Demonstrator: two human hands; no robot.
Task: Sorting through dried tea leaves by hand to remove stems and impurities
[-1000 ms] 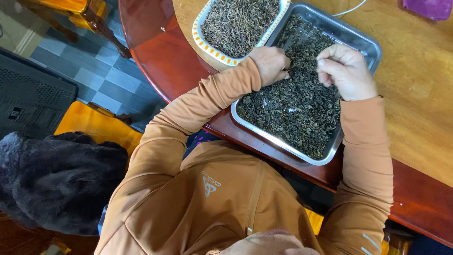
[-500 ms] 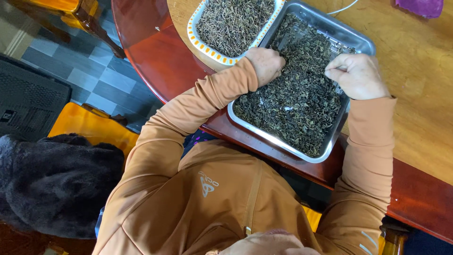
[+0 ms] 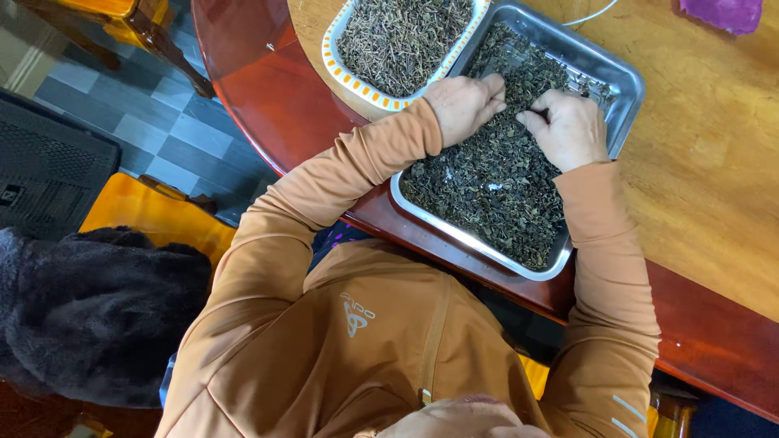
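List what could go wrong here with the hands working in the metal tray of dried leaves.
1. The metal tray sits close to the table's red edge; a hard push from the left hand or right hand might slide it toward the lap.
2. The dried leaves lie heaped near the rim and could spill over.
3. Leaves could stray into the neighbouring orange-rimmed tray.

— What are we wearing here, seen from above?

— We wear a rust-orange long-sleeved top, snug at the arms, the cuffs ending at the wrists of our bare left hand (image 3: 461, 104) and right hand (image 3: 570, 128).

— Any markings on us?

— A small pale emblem sits at the upper back, a raised seam runs down the centre with a little metal pull near the neck, and pale slanted stripes mark our right sleeve near the shoulder.
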